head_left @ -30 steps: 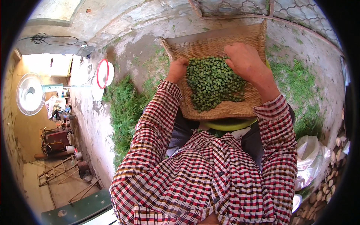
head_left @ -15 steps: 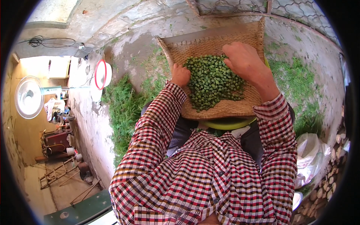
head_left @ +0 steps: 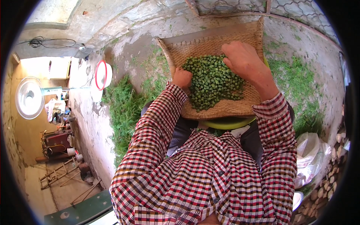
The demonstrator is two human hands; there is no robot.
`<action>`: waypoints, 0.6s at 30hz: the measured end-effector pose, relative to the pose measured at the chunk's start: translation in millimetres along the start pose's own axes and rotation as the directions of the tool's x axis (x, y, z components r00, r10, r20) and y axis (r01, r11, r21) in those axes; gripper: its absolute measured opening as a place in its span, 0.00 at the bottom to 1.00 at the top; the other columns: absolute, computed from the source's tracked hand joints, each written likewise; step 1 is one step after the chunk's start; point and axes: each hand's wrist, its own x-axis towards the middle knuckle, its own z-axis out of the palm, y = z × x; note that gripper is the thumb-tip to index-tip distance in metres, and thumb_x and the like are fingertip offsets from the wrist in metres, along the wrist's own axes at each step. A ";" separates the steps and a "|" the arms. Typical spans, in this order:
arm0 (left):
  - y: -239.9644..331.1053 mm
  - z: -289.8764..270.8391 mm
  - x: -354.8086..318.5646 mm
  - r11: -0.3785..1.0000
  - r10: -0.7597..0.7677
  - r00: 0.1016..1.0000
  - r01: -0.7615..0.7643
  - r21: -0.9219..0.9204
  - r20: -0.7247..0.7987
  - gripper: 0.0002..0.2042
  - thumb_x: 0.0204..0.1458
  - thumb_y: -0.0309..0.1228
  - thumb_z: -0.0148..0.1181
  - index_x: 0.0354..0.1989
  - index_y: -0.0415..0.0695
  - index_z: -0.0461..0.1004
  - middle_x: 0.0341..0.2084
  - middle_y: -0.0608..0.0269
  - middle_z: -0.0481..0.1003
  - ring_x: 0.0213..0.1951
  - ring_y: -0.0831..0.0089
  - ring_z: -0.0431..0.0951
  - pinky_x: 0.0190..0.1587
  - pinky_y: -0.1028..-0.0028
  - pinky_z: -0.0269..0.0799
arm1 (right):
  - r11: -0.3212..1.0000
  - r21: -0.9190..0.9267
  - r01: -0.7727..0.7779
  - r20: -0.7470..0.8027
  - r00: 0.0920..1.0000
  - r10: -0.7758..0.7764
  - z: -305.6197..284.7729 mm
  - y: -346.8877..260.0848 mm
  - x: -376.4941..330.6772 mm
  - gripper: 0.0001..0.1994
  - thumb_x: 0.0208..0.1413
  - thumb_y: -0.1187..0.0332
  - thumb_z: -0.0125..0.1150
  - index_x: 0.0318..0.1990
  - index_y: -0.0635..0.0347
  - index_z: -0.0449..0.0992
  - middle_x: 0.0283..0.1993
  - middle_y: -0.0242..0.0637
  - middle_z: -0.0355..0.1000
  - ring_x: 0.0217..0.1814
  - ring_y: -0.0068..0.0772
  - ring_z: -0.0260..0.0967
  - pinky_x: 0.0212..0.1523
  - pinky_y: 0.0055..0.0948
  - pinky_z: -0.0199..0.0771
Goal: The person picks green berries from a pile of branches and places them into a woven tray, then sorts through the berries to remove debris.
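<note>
A woven winnowing tray (head_left: 231, 108) rests across my lap, its back edge raised. Round green pods (head_left: 212, 80), resembling fresh green chickpeas, lie heaped over its middle. My left hand (head_left: 182, 78) is closed at the heap's left side, knuckles up, by the tray's left wall. At the upper right of the heap, my right hand (head_left: 242, 59) is bent with curled fingers over the pods. Its fingertips are mostly hidden. What either hand holds, if anything, is too small or too hidden to name.
Under the tray shows a yellow-green basin (head_left: 227, 124). Cut green plants (head_left: 125, 108) lie on the left, with more greenery (head_left: 300, 86) on the right. A white plastic bag (head_left: 309, 157) stands at lower right beside stacked wood (head_left: 322, 195). A red-rimmed white tub (head_left: 102, 75) is left.
My left hand has shifted slightly toward me and right, its fingers more tightly curled. The right hand stays nearly in place. Tray and heap look the same.
</note>
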 end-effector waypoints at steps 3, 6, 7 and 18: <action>-14.0 -6.6 3.2 0.998 0.039 0.999 -0.037 -0.060 0.034 0.06 0.42 0.28 0.52 0.26 0.40 0.75 0.22 0.54 0.73 0.29 0.61 0.72 0.37 0.63 0.65 | 1.000 -0.002 -0.012 0.023 1.000 0.012 -1.5 -1.4 1.2 0.05 0.40 0.74 0.51 0.20 0.67 0.70 0.22 0.53 0.68 0.28 0.53 0.68 0.29 0.45 0.69; -30.3 -18.1 -3.9 0.724 -0.114 0.956 -0.107 -0.682 -0.271 0.04 0.41 0.25 0.51 0.25 0.40 0.72 0.21 0.54 0.72 0.24 0.63 0.72 0.28 0.68 0.68 | 1.000 -0.009 -0.014 0.046 0.999 0.014 0.2 -1.9 2.0 0.05 0.41 0.74 0.52 0.21 0.67 0.70 0.23 0.53 0.68 0.28 0.54 0.68 0.30 0.44 0.69; -31.6 -26.7 -5.8 0.724 -0.114 0.956 -0.108 -0.682 -0.272 0.04 0.41 0.25 0.51 0.25 0.40 0.72 0.21 0.54 0.72 0.24 0.63 0.72 0.28 0.68 0.68 | 0.999 -0.020 -0.049 0.128 0.990 0.051 0.0 0.2 1.5 0.06 0.42 0.72 0.54 0.24 0.66 0.68 0.25 0.51 0.66 0.32 0.53 0.66 0.32 0.45 0.67; -11.7 -3.8 -6.2 0.975 0.166 0.984 -0.154 0.161 -0.065 0.05 0.46 0.28 0.52 0.25 0.49 0.76 0.26 0.65 0.74 0.34 0.68 0.71 0.42 0.67 0.59 | 0.997 -0.008 -0.077 0.189 0.979 0.077 1.4 0.2 1.4 0.08 0.43 0.71 0.57 0.27 0.65 0.65 0.27 0.48 0.65 0.34 0.51 0.64 0.35 0.44 0.64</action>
